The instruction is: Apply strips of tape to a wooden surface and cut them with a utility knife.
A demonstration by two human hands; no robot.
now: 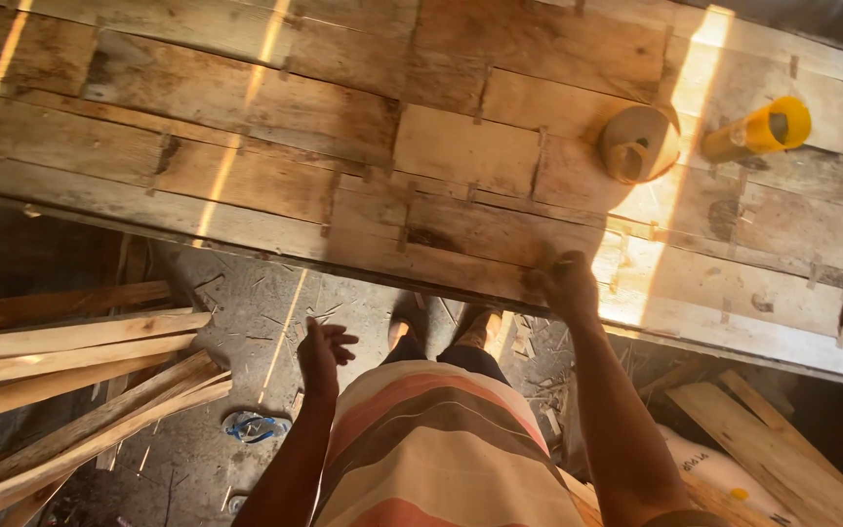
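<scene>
My right hand (pixel 566 283) rests on the near edge of the patched wooden panel (pixel 441 166), fingers curled over the top face and pressed down; whether the thumb hooks under the edge is hidden, so I cannot tell if this is a full clasp or only a bearing contact. My left hand (pixel 322 353) hangs free below that edge, fingers loosely spread, holding nothing.

The panel extends away from my right hand in every direction but toward me: it runs far out to both sides and ahead. It is built from many short boards joined by small cleats and fasteners. Judged from its span and thickness, it will be heavy and stiff overall, with some flex along the joints. The surface looks dry and rough, so slip is unlikely but splinters are a hazard. A sound hold would be on the near edge, hands well apart, avoiding the cleats.

Ahead and to the right of my right hand, on the panel, lie a tape roll (pixel 638 144) and a yellow tube (pixel 759 131). Below and left of my left hand, loose wooden slats (pixel 80 390) are stacked on the floor (pixel 246 303), beside a blue sandal (pixel 254 425).
</scene>
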